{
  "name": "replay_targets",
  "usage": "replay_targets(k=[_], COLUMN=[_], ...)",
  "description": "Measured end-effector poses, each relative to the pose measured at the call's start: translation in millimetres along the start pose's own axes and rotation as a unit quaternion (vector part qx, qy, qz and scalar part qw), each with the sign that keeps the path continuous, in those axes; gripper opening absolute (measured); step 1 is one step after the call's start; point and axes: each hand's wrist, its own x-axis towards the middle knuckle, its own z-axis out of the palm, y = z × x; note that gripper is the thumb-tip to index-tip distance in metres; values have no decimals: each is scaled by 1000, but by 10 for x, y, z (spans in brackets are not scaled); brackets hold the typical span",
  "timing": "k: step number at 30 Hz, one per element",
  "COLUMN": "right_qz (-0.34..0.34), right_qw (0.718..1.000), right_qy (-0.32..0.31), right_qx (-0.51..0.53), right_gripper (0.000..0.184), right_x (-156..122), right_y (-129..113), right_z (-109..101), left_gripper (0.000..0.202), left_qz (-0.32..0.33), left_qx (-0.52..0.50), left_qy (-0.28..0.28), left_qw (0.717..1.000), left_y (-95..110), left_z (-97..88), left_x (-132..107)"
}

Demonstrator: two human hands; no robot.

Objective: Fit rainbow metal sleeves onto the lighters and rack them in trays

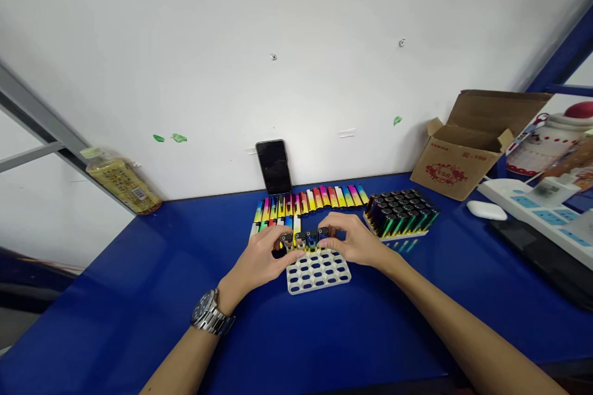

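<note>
My left hand (260, 259) and my right hand (353, 239) are closed from either side on a short row of colourful lighters (306, 239) standing at the far edge of a white perforated tray (319, 274). The lighters have dark caps and are pinched between my fingertips. A watch sits on my left wrist. Most of the tray's holes nearer to me hold nothing.
A row of loose rainbow lighters (310, 199) lies behind the tray. A filled tray of dark-capped lighters (402, 212) stands to the right. A phone (274, 166) leans on the wall, with a bottle (121, 180) at left and a cardboard box (467, 148) at right.
</note>
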Motion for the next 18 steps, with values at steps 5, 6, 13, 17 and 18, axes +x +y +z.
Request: replay_targets(k=[5, 6, 13, 17, 18], right_qz=[30, 37, 67, 93, 96], right_qw=[999, 998, 983, 985, 985], right_qy=[-14, -20, 59, 57, 57], right_qx=[36, 57, 161, 132, 130], right_gripper=[24, 25, 43, 44, 44], right_x=[-4, -2, 2, 1, 3], right_y=[12, 22, 203, 238, 237], right_z=[-26, -33, -28, -1, 3], left_gripper=[34, 37, 40, 40, 38], left_qz=[-59, -80, -190, -223, -222], left_qx=[-116, -152, -309, -292, -292], left_qy=[109, 144, 183, 225, 234], left_qw=[986, 975, 914, 902, 900], left_y=[-19, -50, -422, -530, -533], left_z=[-126, -148, -200, -219, -230], left_x=[109, 176, 931, 1226, 1259])
